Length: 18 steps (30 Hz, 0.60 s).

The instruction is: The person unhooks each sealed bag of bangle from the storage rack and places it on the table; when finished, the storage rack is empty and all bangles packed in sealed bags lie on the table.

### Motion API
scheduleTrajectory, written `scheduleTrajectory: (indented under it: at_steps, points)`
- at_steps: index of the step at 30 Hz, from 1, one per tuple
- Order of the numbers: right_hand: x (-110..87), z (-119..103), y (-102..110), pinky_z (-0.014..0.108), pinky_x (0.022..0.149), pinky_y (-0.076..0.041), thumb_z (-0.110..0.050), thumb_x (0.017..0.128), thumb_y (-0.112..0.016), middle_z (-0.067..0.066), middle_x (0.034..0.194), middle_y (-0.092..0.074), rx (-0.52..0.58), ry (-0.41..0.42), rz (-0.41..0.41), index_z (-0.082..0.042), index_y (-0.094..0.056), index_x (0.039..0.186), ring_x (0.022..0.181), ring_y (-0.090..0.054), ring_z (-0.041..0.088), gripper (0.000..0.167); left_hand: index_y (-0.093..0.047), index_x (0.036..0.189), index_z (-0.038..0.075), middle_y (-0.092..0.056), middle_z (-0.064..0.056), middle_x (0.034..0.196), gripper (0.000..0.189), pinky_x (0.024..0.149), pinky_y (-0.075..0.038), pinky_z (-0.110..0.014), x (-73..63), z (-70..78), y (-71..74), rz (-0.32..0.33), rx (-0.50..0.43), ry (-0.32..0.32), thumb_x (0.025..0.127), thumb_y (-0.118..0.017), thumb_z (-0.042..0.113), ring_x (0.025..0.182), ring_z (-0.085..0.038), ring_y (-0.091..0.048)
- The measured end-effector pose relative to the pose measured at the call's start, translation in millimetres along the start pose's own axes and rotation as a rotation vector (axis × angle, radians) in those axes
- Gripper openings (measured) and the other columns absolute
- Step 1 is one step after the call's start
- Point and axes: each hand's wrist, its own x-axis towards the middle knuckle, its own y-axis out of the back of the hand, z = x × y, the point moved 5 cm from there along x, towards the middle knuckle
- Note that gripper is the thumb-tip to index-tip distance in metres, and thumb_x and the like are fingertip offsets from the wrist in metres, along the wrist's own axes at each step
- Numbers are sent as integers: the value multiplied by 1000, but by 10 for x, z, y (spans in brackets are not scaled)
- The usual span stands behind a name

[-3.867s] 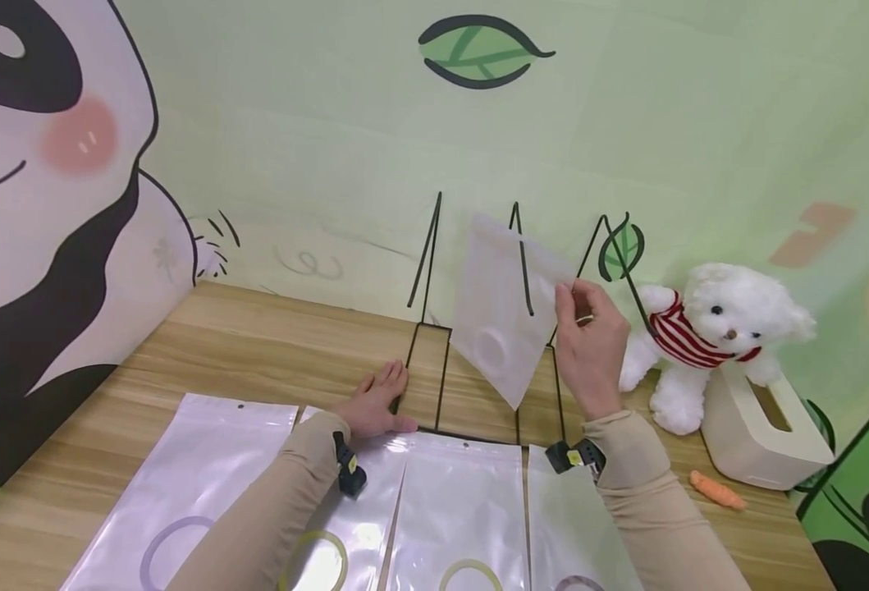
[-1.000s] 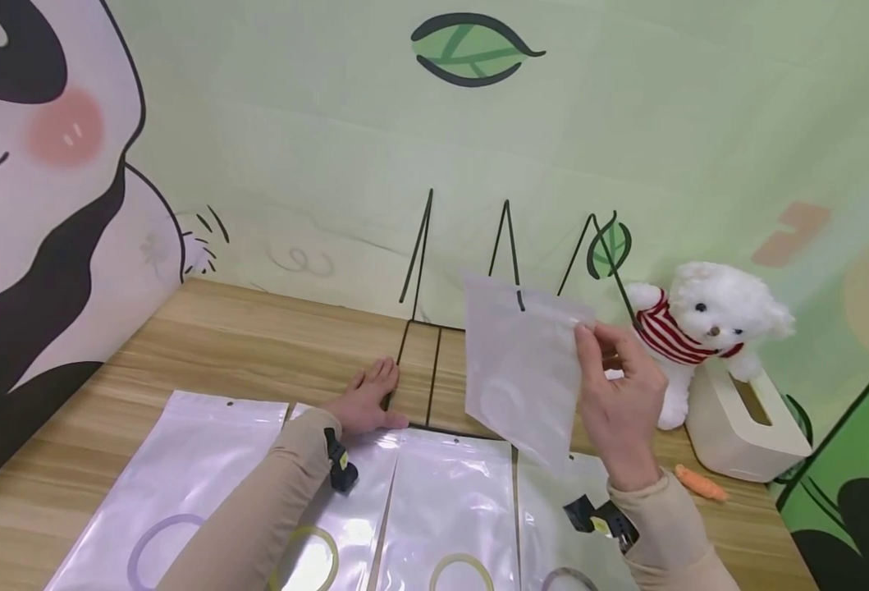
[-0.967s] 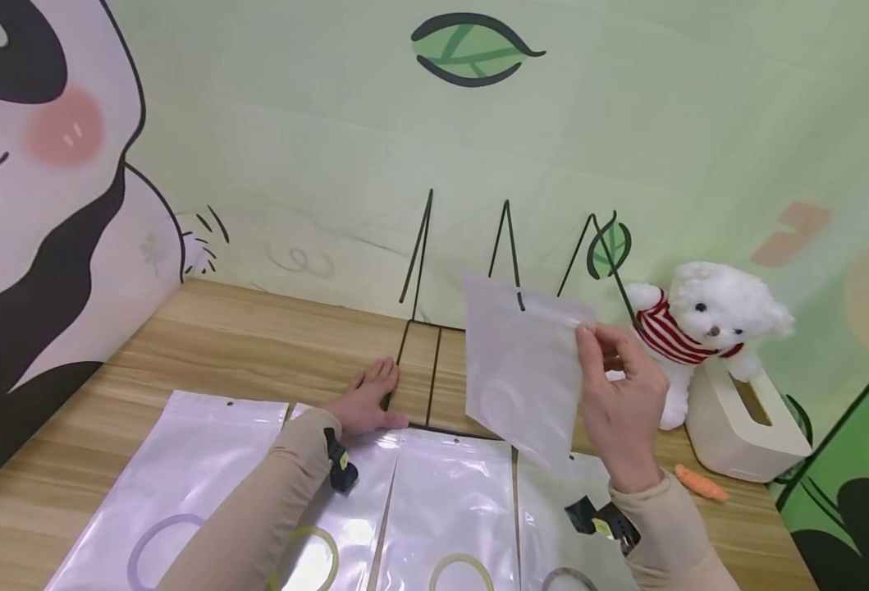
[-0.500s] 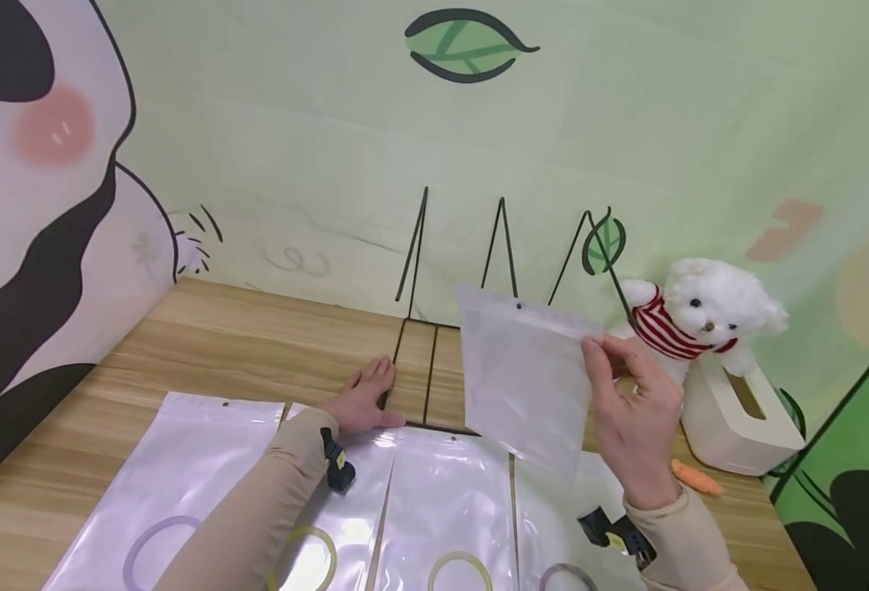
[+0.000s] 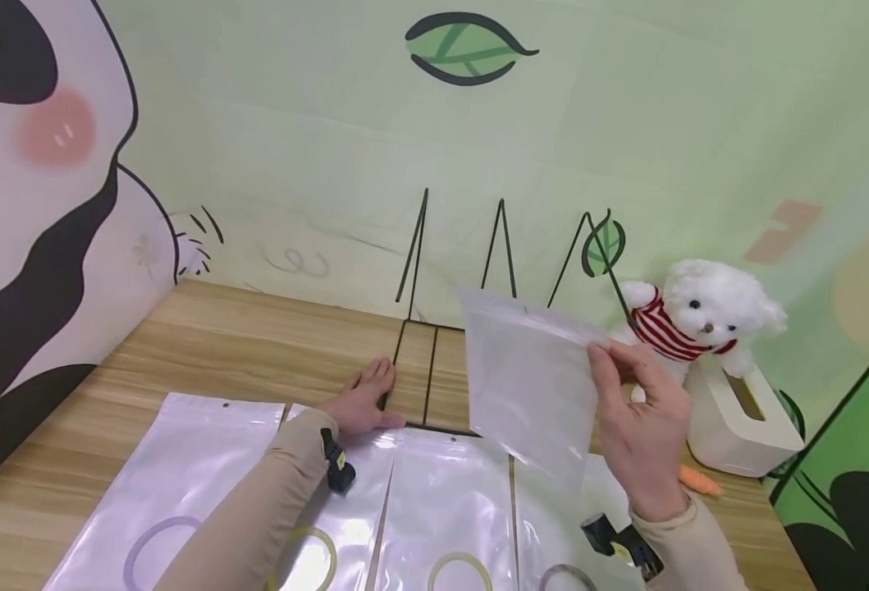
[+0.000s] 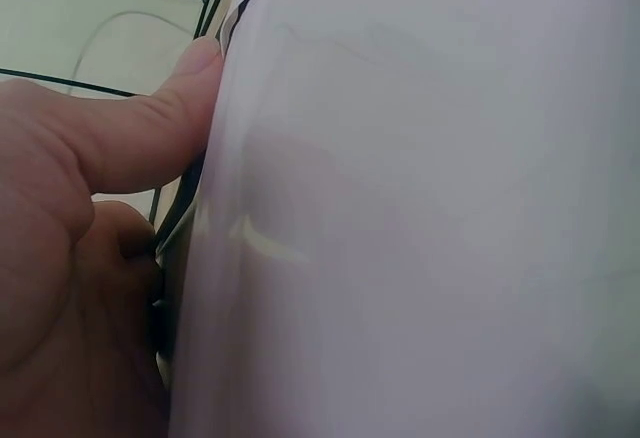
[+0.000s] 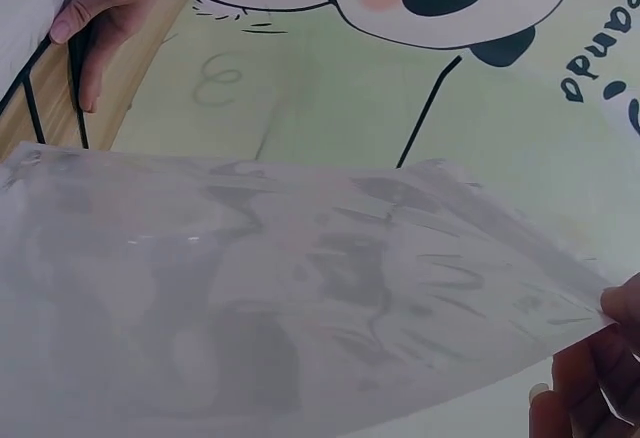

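Note:
My right hand [image 5: 644, 419] pinches the upper right corner of a small translucent zip bag [image 5: 530, 386] between thumb and fingers. The bag hangs in front of a black wire rack [image 5: 430, 377]; its top edge overlaps the tip of the middle hook [image 5: 508, 246], which does not show in front of it. My left hand [image 5: 363, 406] lies flat with spread fingers on the rack's base. In the left wrist view its thumb [image 6: 150, 138] is beside the edge of a white pouch [image 6: 420, 208]. The right wrist view shows the bag [image 7: 200, 288] stretched from the pinching fingertips [image 7: 622, 303].
Several large white pouches [image 5: 449, 484] with printed rings lie along the wooden table's [image 5: 235, 336] front. At the right are a white teddy bear [image 5: 722, 304], a cream tissue box [image 5: 737, 439] and a small orange carrot-like thing [image 5: 700, 482]. A panda-printed backdrop stands behind.
The bag has come off the middle hook, moving right and down toward me in my right hand. My left hand stays on the rack's base. The head view has shifted slightly.

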Motion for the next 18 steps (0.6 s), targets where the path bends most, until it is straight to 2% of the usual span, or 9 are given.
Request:
scheduleTrajectory:
  at_steps: [7, 14, 16, 18]
  points:
    - [-41, -78, 287, 14, 66, -43, 8, 84, -69, 14, 80, -65, -74, 17, 27, 8, -72, 94, 71, -54, 2, 10, -7, 151, -7, 6, -23, 159, 93, 116, 7, -50, 36, -6, -33, -7, -17, -4, 93, -63, 38, 146, -34, 9]
    - [-98, -58, 749, 6, 57, -36, 1, 91, -64, 15, 79, -65, -314, 10, -14, 11, -66, 102, 63, -45, -10, 14, -6, 151, -8, 6, -23, 158, 94, 116, 6, -51, 45, -59, -47, 8, 12, -9, 93, -62, 40, 146, -34, 9]
    - [-124, -28, 913, 6, 55, -34, 0, 92, -63, 7, 78, -64, -388, -18, -7, 10, -65, 103, 62, -44, -14, 15, -6, 151, -8, 6, -24, 158, 94, 116, 5, -51, 52, -54, -42, 12, 11, -15, 93, -62, 39, 146, -35, 8]
    - [-152, 11, 1077, 5, 53, -33, -1, 93, -63, 6, 75, -62, -479, -67, 4, 10, -65, 104, 62, -41, -19, 16, -7, 151, -8, 6, -24, 158, 93, 116, 5, -51, 55, -36, -29, 11, 7, -14, 93, -63, 39, 146, -34, 9]
